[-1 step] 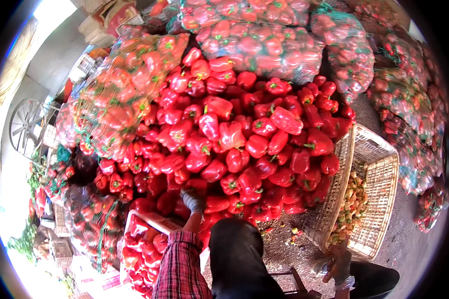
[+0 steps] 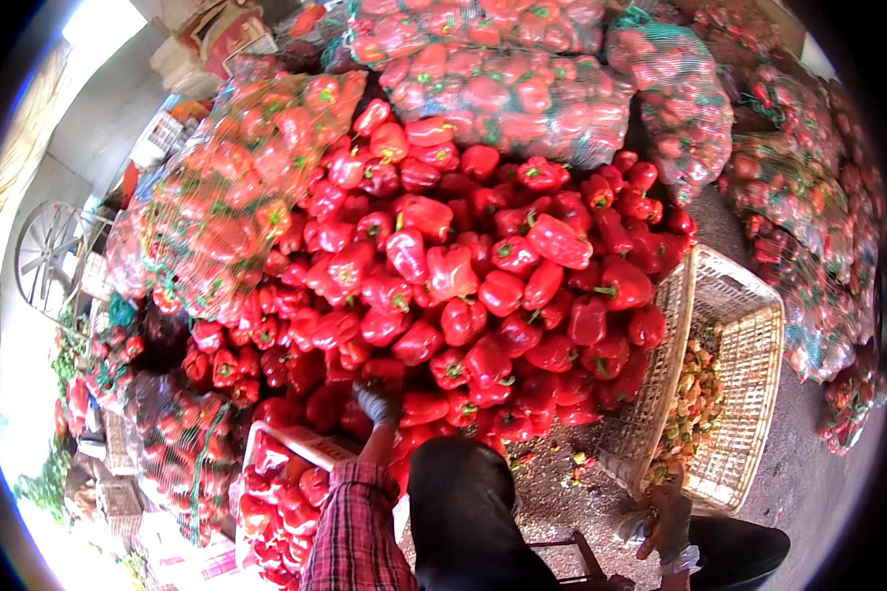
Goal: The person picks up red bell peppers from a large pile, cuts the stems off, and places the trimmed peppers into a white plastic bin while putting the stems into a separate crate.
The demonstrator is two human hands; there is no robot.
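A large heap of red bell peppers (image 2: 453, 266) lies in front of me. My left hand (image 2: 378, 404), in a grey glove below a red plaid sleeve, reaches into the near edge of the heap against the peppers there. Its fingertips are dark and partly hidden, so I cannot see whether a pepper is gripped. Just left of that forearm stands a pale crate (image 2: 317, 445) filled with red peppers. At the lower right my right hand (image 2: 668, 524), also gloved, is closed beside the near end of a wicker basket (image 2: 749, 433). What it holds is unclear.
Yellowish-green pepper scraps (image 2: 695, 404) lie inside the basket. Mesh sacks of peppers stand at the left (image 2: 222, 212), back (image 2: 512, 98) and right (image 2: 793, 207). Between my dark-clad knees (image 2: 461, 502), small bits litter the floor (image 2: 552, 488). A spoked wheel (image 2: 51, 254) stands far left.
The view has shifted very slightly, moving the heap and sacks a little to the left in the picture. Both hands stay in nearly the same places.
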